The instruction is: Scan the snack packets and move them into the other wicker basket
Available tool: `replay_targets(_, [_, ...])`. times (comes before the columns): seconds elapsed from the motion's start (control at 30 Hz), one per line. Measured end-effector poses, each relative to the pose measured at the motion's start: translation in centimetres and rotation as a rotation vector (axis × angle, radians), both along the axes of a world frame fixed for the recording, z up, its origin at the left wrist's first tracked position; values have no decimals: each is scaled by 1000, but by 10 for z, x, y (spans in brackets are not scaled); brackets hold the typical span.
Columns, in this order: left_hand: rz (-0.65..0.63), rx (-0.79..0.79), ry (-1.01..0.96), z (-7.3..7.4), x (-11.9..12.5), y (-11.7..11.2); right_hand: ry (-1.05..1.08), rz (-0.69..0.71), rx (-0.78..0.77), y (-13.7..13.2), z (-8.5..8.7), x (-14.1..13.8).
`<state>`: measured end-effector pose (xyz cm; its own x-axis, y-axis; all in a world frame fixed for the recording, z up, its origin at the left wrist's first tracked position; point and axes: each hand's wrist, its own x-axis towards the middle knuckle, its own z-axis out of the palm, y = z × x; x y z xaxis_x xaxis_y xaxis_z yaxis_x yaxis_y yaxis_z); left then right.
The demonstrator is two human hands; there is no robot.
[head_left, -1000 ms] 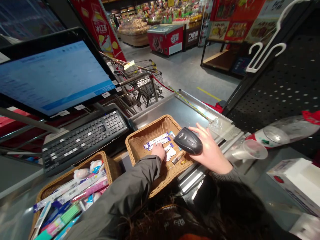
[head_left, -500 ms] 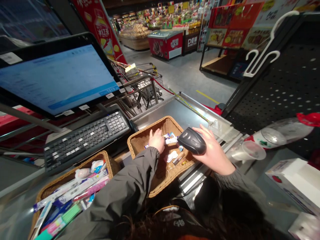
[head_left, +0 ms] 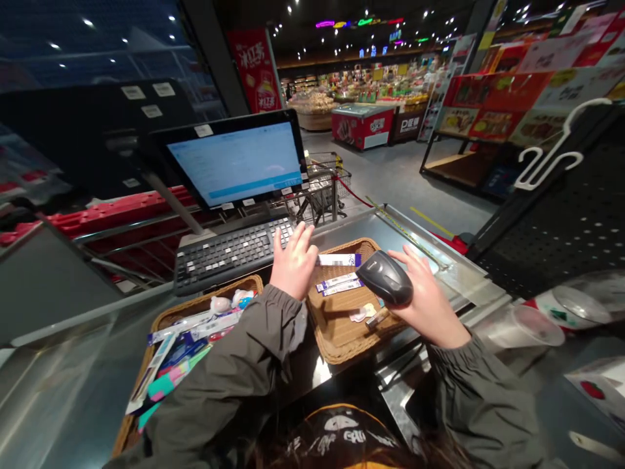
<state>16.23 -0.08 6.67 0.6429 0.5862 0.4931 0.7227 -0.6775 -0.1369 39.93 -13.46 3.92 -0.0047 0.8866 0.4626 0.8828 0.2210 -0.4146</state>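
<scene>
My left hand is raised over the near-left corner of a wicker basket, next to the keyboard. It grips one end of a white and purple box, which sticks out to the right. My right hand holds a black barcode scanner above the basket's right side, its head close to the box. Two similar flat boxes and some small packets lie in the basket.
A second wicker basket at the left holds several toothbrush packs and tubes. A lit monitor stands behind the keyboard. A clear plastic cup lies at the right. Shopping trolleys stand beyond the steel counter.
My left hand has lifted a box out of the basket and up toward the keyboard. The scanner hand has stayed above the basket. My head has risen, showing more of the shop.
</scene>
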Motion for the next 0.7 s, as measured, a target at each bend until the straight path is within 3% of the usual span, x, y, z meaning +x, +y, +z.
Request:
replay_targets(0.3, [206, 105, -70, 20, -113, -46, -136, 235, 9, 7, 20, -88])
replay_targets(0.53, [341, -33, -49, 24, -184, -71, -183, 396, -19, 7, 28, -150])
replay_targets(0.7, [394, -129, -41, 20, -221, -80, -212, 470, -61, 6, 31, -180])
